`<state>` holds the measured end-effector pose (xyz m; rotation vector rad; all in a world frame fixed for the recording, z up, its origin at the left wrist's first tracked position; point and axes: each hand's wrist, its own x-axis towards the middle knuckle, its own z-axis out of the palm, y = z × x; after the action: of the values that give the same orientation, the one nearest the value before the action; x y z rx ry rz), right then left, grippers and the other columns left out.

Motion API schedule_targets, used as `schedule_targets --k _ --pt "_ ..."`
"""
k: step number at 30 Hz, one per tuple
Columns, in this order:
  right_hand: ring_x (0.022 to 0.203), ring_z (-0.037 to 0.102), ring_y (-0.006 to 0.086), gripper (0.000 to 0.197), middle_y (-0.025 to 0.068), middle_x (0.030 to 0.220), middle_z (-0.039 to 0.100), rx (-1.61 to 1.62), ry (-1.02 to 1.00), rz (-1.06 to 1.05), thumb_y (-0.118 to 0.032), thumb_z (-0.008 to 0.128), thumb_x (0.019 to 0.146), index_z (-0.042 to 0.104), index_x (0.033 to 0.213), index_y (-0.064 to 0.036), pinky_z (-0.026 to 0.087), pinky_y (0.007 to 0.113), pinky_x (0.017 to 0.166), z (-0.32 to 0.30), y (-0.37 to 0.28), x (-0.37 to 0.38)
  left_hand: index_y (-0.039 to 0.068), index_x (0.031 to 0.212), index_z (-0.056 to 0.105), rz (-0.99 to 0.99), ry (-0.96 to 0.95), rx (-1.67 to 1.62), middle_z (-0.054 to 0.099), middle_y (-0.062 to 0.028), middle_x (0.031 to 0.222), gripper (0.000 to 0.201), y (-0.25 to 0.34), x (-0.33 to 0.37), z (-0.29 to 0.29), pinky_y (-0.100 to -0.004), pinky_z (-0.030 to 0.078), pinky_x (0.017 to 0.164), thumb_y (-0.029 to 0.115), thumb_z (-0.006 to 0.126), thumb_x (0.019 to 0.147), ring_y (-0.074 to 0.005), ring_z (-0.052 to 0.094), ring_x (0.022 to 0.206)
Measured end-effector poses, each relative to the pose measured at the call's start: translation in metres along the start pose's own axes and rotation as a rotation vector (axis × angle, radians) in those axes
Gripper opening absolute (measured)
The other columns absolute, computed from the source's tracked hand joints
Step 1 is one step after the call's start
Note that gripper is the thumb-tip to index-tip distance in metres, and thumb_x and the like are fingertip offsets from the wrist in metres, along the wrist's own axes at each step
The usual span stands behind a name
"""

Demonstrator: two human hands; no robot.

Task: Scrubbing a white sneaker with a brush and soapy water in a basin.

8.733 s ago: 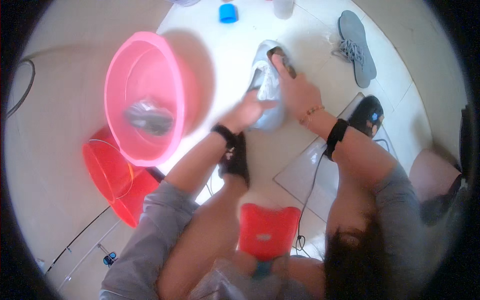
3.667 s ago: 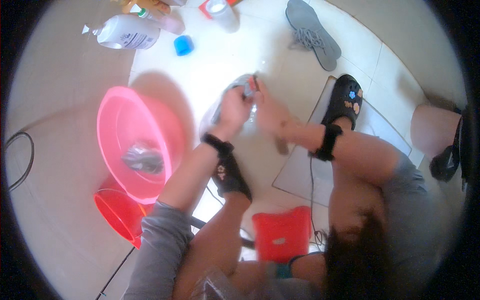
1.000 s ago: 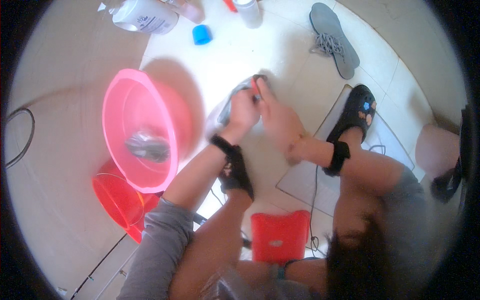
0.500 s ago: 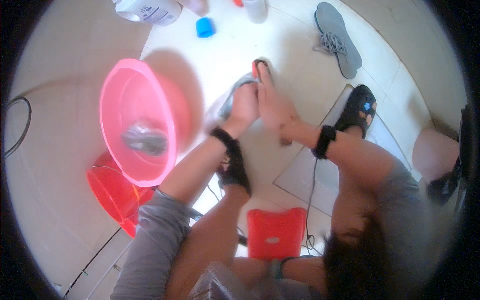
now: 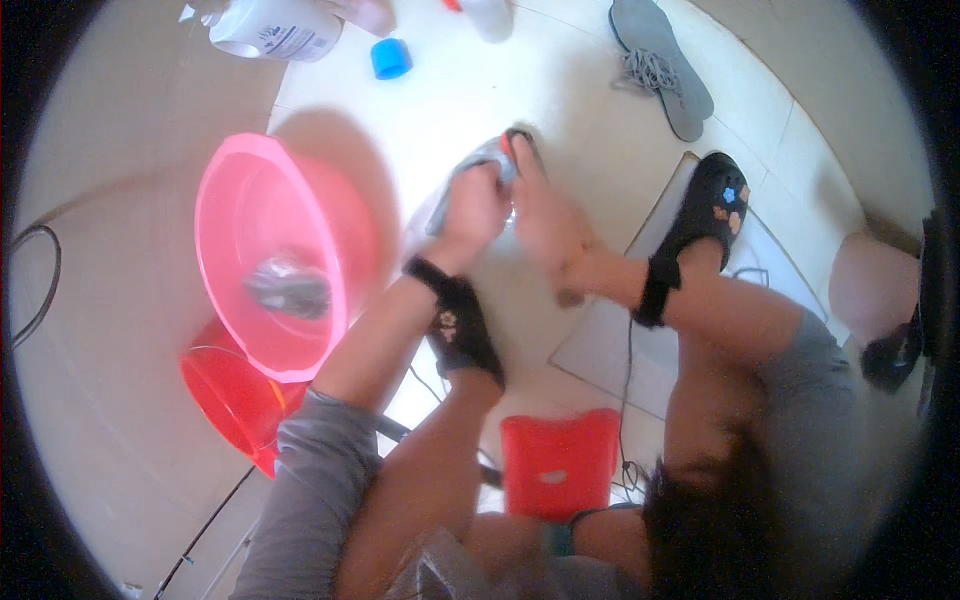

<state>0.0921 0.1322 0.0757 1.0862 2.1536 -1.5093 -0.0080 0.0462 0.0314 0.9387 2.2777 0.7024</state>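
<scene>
A grey shoe (image 5: 482, 158) with a red and black end is held over the floor in front of me. My left hand (image 5: 478, 207) is closed around its near side. Against the shoe from the right presses my right hand (image 5: 548, 222), blurred by motion, one finger stretched toward the red end. Below the right palm a brownish tip (image 5: 570, 298) sticks out; whatever it belongs to is hidden by the hand. To the left, a tilted pink basin (image 5: 213, 215) contains a grey, shiny item (image 5: 290, 287).
Beyond the hands lie a blue cap (image 5: 390, 59), a white jug (image 5: 275, 30) and a pale cup (image 5: 490, 18). Grey insoles with laces (image 5: 660, 75) are at the far right. A red bucket (image 5: 215, 390) stands behind the basin; a red stool (image 5: 560, 450) is near me.
Both hands and the shoe have shifted slightly; the right hand is a little lower and farther from the left. The whole view has moved somewhat too.
</scene>
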Motion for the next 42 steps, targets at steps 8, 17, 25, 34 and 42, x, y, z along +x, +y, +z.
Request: schedule_targets --k 8,17,25,34,42 --pt "0.083 0.059 0.0489 0.056 0.0302 0.097 0.061 -0.088 0.024 -0.013 -0.024 0.032 0.099 0.012 0.15 -0.0175 0.045 0.054 0.075 0.0 0.023 0.032 -0.005 0.077 0.058 0.172 0.061 0.079 0.058 -0.0268 0.073 0.013 -0.003 0.002 0.007 -0.0462 0.047 0.066 0.007 0.062 0.081 -0.0422 0.059 0.07" --pt "0.08 0.061 0.0507 0.056 0.0304 0.087 0.064 -0.197 0.103 -0.197 -0.029 0.034 0.099 0.014 0.15 -0.0194 0.047 0.058 0.074 0.013 0.056 0.035 -0.004 0.078 0.057 0.13 0.025 0.13 0.058 -0.0262 0.071 0.015 -0.006 0.0 0.004 -0.0465 0.046 0.067 0.008 0.065 0.081 -0.0425 0.058 0.069" --pt "0.093 0.057 0.0486 0.053 0.0299 0.111 0.059 -0.054 0.039 -0.119 -0.029 0.03 0.099 0.021 0.15 -0.0182 0.044 0.053 0.085 -0.007 0.001 -0.004 -0.004 0.078 0.058 0.071 0.04 0.044 0.059 -0.0273 0.073 0.011 -0.008 -0.001 0.001 -0.0475 0.047 0.067 0.005 0.062 0.079 -0.0434 0.059 0.072" --pt "0.093 0.057 0.0502 0.054 0.0325 0.111 0.057 -0.044 -0.048 -0.055 -0.028 0.029 0.099 0.017 0.15 -0.0159 0.044 0.054 0.082 -0.001 -0.025 -0.013 -0.005 0.078 0.061 0.012 0.043 0.064 0.06 -0.029 0.075 0.012 -0.003 -0.003 -0.003 -0.0477 0.049 0.068 0.006 0.059 0.079 -0.0446 0.061 0.073" --pt "0.086 0.06 0.0523 0.054 0.0305 0.094 0.064 0.039 0.01 0.029 -0.029 0.033 0.099 0.013 0.148 -0.0196 0.048 0.058 0.079 0.003 -0.012 0.012 -0.004 0.07 0.059 0.046 0.006 -0.043 0.059 -0.0281 0.072 0.016 -0.009 0.002 0.002 -0.0485 0.048 0.067 0.008 0.06 0.08 -0.044 0.06 0.07"
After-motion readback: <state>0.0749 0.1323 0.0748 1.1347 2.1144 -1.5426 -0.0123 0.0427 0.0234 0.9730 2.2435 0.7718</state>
